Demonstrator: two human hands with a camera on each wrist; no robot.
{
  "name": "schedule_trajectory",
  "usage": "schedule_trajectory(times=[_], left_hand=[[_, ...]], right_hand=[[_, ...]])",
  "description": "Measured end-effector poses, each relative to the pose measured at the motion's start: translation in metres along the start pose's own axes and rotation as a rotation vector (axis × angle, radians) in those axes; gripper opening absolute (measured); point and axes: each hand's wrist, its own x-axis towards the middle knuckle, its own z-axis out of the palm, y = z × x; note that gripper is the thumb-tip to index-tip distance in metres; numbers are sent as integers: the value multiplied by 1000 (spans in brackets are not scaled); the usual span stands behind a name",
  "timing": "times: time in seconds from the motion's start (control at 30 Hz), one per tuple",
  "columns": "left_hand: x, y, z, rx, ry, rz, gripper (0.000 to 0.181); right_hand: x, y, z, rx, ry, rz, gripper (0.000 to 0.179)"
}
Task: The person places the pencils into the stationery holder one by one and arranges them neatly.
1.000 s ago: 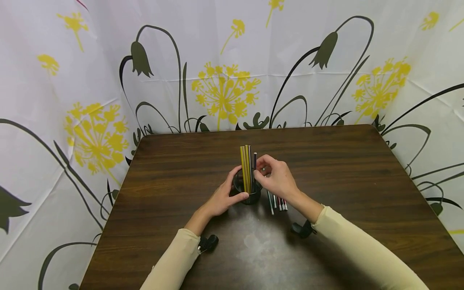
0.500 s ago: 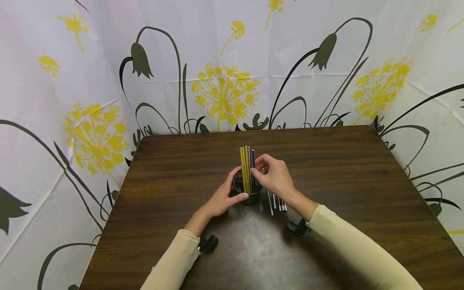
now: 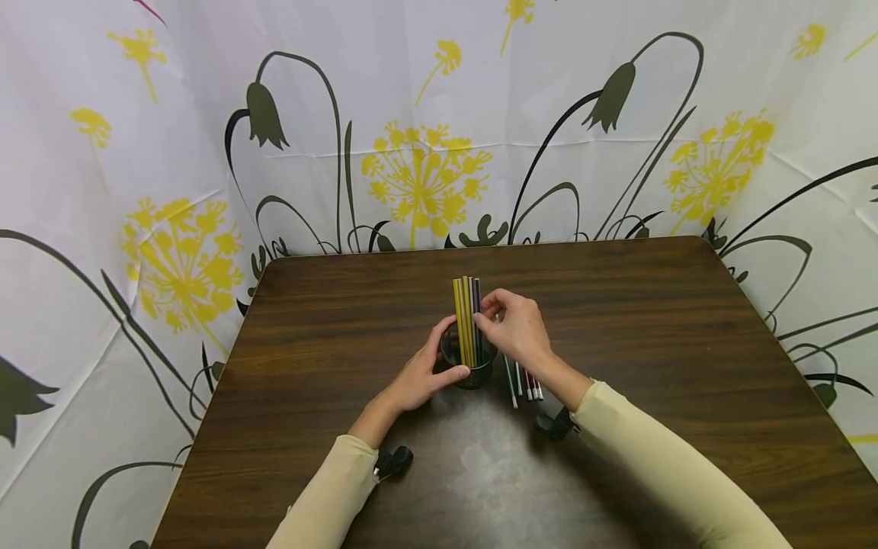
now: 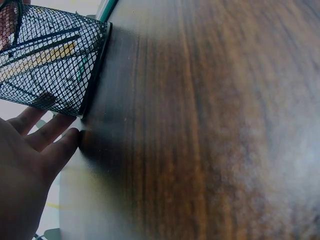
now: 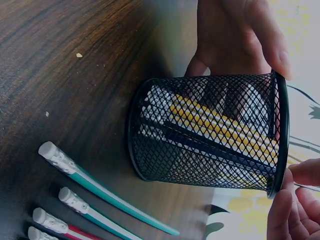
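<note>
My left hand (image 3: 418, 377) is wrapped round the black mesh cup (image 5: 162, 161): thumb on the near side at the rim, fingers spread on the left and far side. Cup is upright on the table (image 3: 329, 328), roughly mid-width.

My right hand (image 3: 516, 328) is at the cup's right side, just above the rim, thumb and index finger pinching the dark pencil (image 3: 478, 293). Other fingers bent. Dark pencil's lower part is inside the cup, leaning in the right wrist view; top sticks out above my fingertips.

Also in the cup: yellow pencils (image 3: 459, 313), next to the dark one, tops well clear of the rim.

Loose on the table, right of the cup and partly under my right forearm: two green pencils (image 5: 102, 189) and some red pencils (image 5: 77, 232), side by side, white eraser ends toward me. Can't count the reds.

Pale yellow sleeves (image 3: 329, 488) on both arms, black wrist devices (image 3: 394, 462) below each wrist. Flower-print cloth (image 3: 411, 46) behind the table. Couple of crumbs (image 5: 79, 55) on the wood.
</note>
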Motion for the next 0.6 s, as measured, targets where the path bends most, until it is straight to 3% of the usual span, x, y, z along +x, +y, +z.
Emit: schedule_trajectory(times=[0.4, 0.6], left_hand=[[0, 5, -2, 4, -17, -13, 79], [4, -20, 2, 10, 6, -18, 81]], right_hand=[[7, -3, 0, -8, -44, 55, 13], [7, -2, 0, 9, -64, 67, 15]])
